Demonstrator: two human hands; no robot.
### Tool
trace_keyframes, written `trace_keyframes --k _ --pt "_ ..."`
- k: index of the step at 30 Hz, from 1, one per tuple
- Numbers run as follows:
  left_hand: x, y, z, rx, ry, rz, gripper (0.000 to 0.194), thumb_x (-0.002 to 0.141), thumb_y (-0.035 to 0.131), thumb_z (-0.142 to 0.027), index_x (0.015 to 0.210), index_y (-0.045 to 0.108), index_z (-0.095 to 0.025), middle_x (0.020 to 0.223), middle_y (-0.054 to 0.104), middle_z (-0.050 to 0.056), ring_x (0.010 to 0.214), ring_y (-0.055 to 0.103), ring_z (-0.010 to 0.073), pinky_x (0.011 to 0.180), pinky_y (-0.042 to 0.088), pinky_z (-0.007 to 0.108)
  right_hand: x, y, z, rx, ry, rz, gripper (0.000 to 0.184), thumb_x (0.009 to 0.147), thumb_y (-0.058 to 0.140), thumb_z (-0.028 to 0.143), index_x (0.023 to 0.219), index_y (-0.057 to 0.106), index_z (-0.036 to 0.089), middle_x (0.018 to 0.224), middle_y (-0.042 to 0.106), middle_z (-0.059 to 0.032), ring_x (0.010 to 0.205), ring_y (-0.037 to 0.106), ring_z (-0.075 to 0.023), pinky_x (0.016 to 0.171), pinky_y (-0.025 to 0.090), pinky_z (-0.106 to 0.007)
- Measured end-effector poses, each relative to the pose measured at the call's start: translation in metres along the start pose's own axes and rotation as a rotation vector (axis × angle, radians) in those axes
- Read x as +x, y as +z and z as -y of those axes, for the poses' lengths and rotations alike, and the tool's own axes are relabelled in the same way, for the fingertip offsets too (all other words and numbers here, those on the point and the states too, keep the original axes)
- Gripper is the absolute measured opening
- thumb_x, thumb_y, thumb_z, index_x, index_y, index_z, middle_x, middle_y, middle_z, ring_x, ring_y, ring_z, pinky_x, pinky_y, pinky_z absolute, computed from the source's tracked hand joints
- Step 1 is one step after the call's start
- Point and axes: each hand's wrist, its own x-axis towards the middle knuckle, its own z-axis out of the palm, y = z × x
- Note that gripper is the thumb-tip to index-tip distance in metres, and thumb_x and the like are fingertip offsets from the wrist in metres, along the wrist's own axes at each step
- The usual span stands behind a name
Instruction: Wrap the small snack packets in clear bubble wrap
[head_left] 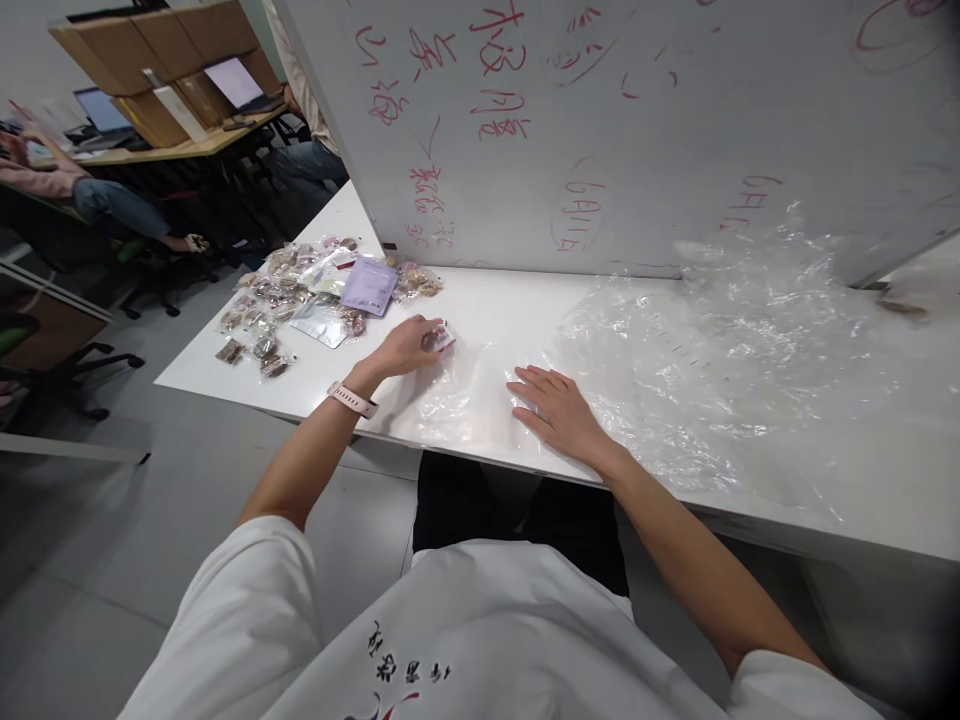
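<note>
My left hand (409, 346) is closed on a small white packet with dark print (443, 337), just above the white table. A pale watch strap circles that wrist. My right hand (559, 408) lies flat with its fingers spread on a clear plastic bag (480, 405), which is spread over the table in front of me. Past my right hand, a large heap of clear plastic bags (697, 350) covers the right side of the table. Left of my left hand is a pile of small clear-wrapped packets (274, 290), with a purple pouch (369, 286) and a silver pouch (321, 320) among them.
A whiteboard (637, 150) with red writing stands along the back edge of the white table (202, 370). At the far left, two people sit by a wooden desk (202, 145) with laptops and cardboard boxes. Office chair legs stand on the grey floor.
</note>
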Motion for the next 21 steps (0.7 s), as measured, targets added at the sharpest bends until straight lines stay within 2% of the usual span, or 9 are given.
trace_keyframes --k 3,4,6,9,12,16,18,21 --pt "0.010 -0.014 0.006 -0.012 -0.056 -0.187 0.058 0.079 0.065 -0.027 0.136 0.055 -0.019 0.114 0.058 0.014 0.094 0.057 0.0262 0.078 0.048 0.037 0.000 -0.001 0.000 0.024 0.001 -0.002 0.048 0.103 0.034 0.047 0.141 0.056 0.027 0.155 0.043 -0.0039 0.147 0.035 -0.0256 0.118 0.030 -0.051" --pt "0.015 -0.017 0.008 -0.007 -0.052 -0.199 0.058 0.079 0.065 -0.026 0.136 0.055 -0.019 0.115 0.058 0.014 0.095 0.057 0.0261 0.079 0.048 0.037 0.000 -0.001 0.000 0.032 0.003 -0.004 0.048 0.103 0.034 0.047 0.141 0.056 0.027 0.155 0.043 -0.0036 0.147 0.035 -0.0255 0.118 0.030 -0.051" --pt "0.024 -0.018 0.012 0.021 0.007 -0.101 0.049 0.077 0.066 -0.023 0.126 0.062 -0.020 0.112 0.060 0.012 0.095 0.057 0.0261 0.080 0.047 0.037 0.000 -0.002 0.000 0.046 0.010 -0.009 0.048 0.103 0.034 0.048 0.140 0.056 0.027 0.155 0.044 -0.0033 0.147 0.035 -0.0251 0.118 0.030 -0.050" --pt "0.035 -0.014 0.013 0.068 0.063 0.075 0.026 0.071 0.069 -0.018 0.097 0.068 -0.020 0.098 0.063 0.010 0.093 0.058 0.0271 0.079 0.045 0.037 0.000 -0.002 0.000 0.064 0.012 -0.018 0.047 0.103 0.035 0.047 0.139 0.057 0.026 0.155 0.045 -0.0030 0.146 0.036 -0.0246 0.118 0.031 -0.050" --pt "0.043 -0.012 0.015 0.083 0.006 0.100 0.014 0.068 0.071 -0.017 0.076 0.060 -0.021 0.079 0.060 0.006 0.083 0.059 0.0240 0.075 0.044 0.036 0.000 -0.002 0.000 0.080 0.012 -0.017 0.046 0.103 0.036 0.047 0.139 0.057 0.028 0.154 0.045 -0.0026 0.146 0.036 -0.0246 0.118 0.030 -0.051" --pt "0.042 -0.026 0.017 0.123 -0.070 0.061 0.027 0.077 0.071 -0.028 0.064 0.048 -0.020 0.058 0.043 -0.002 0.069 0.053 0.0147 0.072 0.044 0.033 0.000 -0.005 0.001 0.153 0.043 -0.017 0.046 0.103 0.037 0.047 0.138 0.057 0.028 0.153 0.047 -0.0033 0.146 0.036 -0.0250 0.119 0.029 -0.052" --pt "0.034 -0.035 0.007 0.108 -0.073 -0.025 0.023 0.082 0.068 -0.031 0.070 0.052 -0.019 0.061 0.045 -0.001 0.069 0.052 0.0135 0.070 0.044 0.032 0.000 -0.008 0.002 0.256 0.107 -0.048 0.048 0.103 0.035 0.049 0.143 0.053 0.029 0.152 0.048 -0.0041 0.144 0.039 -0.0251 0.118 0.031 -0.052" --pt "0.015 -0.040 -0.034 -0.016 0.043 -0.095 0.018 0.081 0.069 -0.031 0.088 0.062 -0.017 0.078 0.062 0.004 0.071 0.056 0.0153 0.067 0.043 0.033 0.002 -0.013 0.003 0.514 0.264 -0.173 0.053 0.102 0.033 0.055 0.149 0.045 0.031 0.153 0.047 -0.0059 0.140 0.045 -0.0248 0.113 0.041 -0.049"
